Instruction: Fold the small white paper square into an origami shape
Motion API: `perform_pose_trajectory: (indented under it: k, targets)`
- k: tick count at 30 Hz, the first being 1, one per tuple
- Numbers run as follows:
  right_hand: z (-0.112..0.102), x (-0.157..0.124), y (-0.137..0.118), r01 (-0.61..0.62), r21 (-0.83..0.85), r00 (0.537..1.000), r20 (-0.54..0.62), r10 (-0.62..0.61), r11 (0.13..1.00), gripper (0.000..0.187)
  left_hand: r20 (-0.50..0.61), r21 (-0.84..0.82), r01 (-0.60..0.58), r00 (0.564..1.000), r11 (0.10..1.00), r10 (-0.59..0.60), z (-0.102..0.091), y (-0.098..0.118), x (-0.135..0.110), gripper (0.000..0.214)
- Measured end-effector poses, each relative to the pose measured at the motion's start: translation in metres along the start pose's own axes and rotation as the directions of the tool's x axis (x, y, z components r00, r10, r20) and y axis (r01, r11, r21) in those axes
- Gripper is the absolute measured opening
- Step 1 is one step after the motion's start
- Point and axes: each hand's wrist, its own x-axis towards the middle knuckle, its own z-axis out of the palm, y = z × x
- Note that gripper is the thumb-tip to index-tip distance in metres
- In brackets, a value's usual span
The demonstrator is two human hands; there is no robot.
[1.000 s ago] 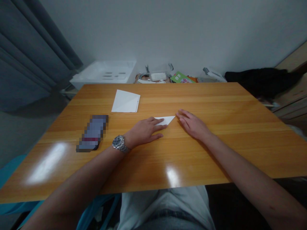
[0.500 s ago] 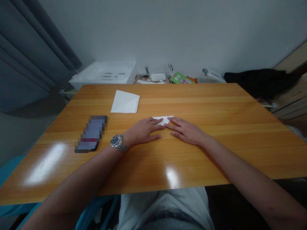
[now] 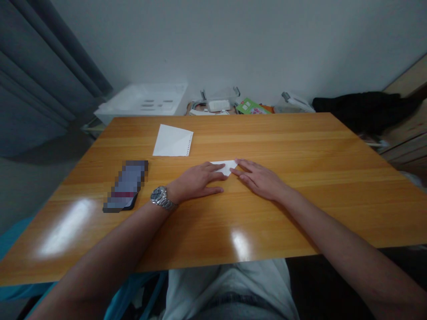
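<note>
A small folded piece of white paper (image 3: pixel 227 168) lies flat on the wooden table (image 3: pixel 300 151), between my two hands. My left hand (image 3: pixel 199 181), with a metal watch (image 3: pixel 163 197) on its wrist, rests with fingers stretched over the paper's left part and hides some of it. On the other side, the fingertips of my right hand (image 3: pixel 262 178) touch the paper's right edge, its fingers extended and apart. Both palms face down, low over the tabletop.
Farther back on the left lies a white sheet (image 3: pixel 172 140) with a perforated edge. A phone (image 3: pixel 126 186) with a blurred screen is left of my watch. Behind the table are a white tray (image 3: pixel 147 100), a green booklet (image 3: pixel 251 106) and dark cloth (image 3: pixel 360 113).
My right fingers have shifted slightly to the paper's right edge, so more of the paper shows between my hands. My left hand stays over its left part.
</note>
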Motion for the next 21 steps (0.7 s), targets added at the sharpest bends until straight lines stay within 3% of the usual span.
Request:
perform_pose_trajectory:
  k: [6,15,21]
  targets:
    - [0.002,0.001,0.017,-0.216,-0.029,0.972,-0.103,0.212,0.976,0.056,0.008,-0.02,0.006,1.0,1.0,-0.006,0.0,-0.002,-0.001,0.044]
    - [-0.001,0.003,0.013,-0.119,0.062,0.967,-0.217,0.13,0.991,0.049,-0.024,-0.009,-0.082,0.996,0.997,0.081,0.001,-0.005,0.0,0.042]
    - [0.004,0.008,0.003,-0.087,0.01,0.975,-0.203,0.087,0.996,0.051,-0.067,0.0,-0.162,0.985,0.987,0.162,0.006,-0.002,0.002,0.04]
